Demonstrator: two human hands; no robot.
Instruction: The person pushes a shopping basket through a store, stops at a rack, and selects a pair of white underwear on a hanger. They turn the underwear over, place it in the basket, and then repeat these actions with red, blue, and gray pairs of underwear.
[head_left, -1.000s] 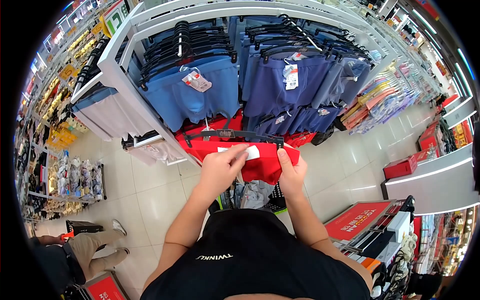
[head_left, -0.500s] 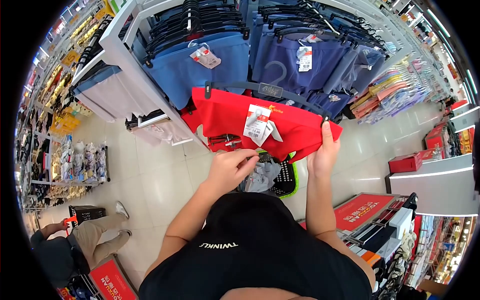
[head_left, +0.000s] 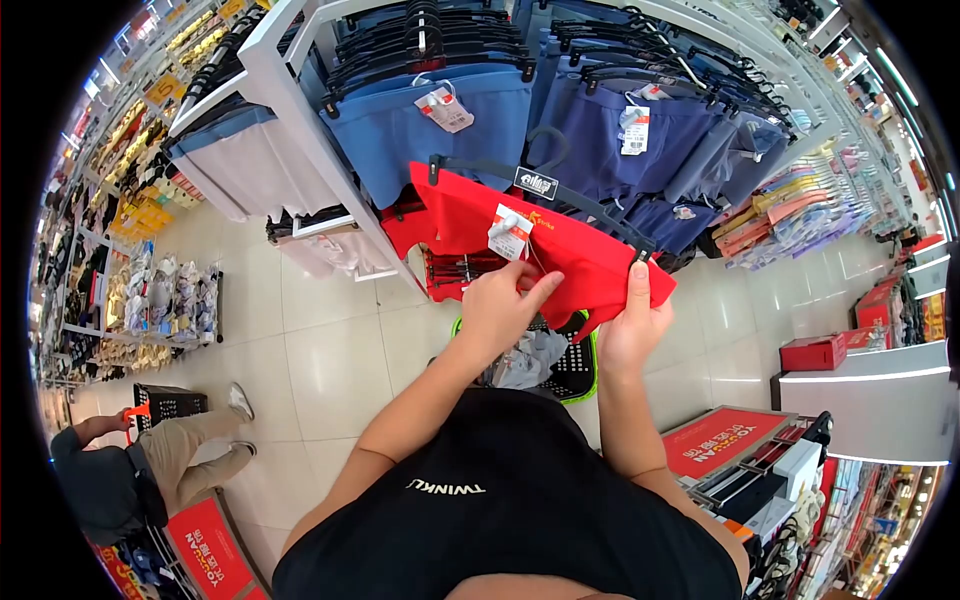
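Observation:
Red boxer briefs [head_left: 590, 262] hang tilted from a black clip hanger [head_left: 590, 208], their right end lower. A white and orange price tag [head_left: 510, 232] lies over their front, below the waistband print. My right hand [head_left: 632, 325] grips the right end of the briefs by the hanger clip, thumb on top. At the tag's lower edge, my left hand [head_left: 500, 312] has its fingers bent and its thumb against the red cloth; it seems to hold the tag, though the fingertips are partly hidden. Below hangs or stands a black basket with a green rim [head_left: 592, 375], grey cloth [head_left: 530, 360] inside.
A white-framed rack [head_left: 315, 140] ahead carries blue shorts [head_left: 440, 125] and navy shorts [head_left: 630, 140] on hangers. More red garments [head_left: 408, 228] hang low on it. At lower left, another person [head_left: 110, 475] holds a black basket [head_left: 172, 402]. Red-signed display stands [head_left: 725, 440] flank me.
My left hand has moved up from below the briefs to the price tag. The briefs and hanger have tilted more, right end down. The view has shifted slightly left.

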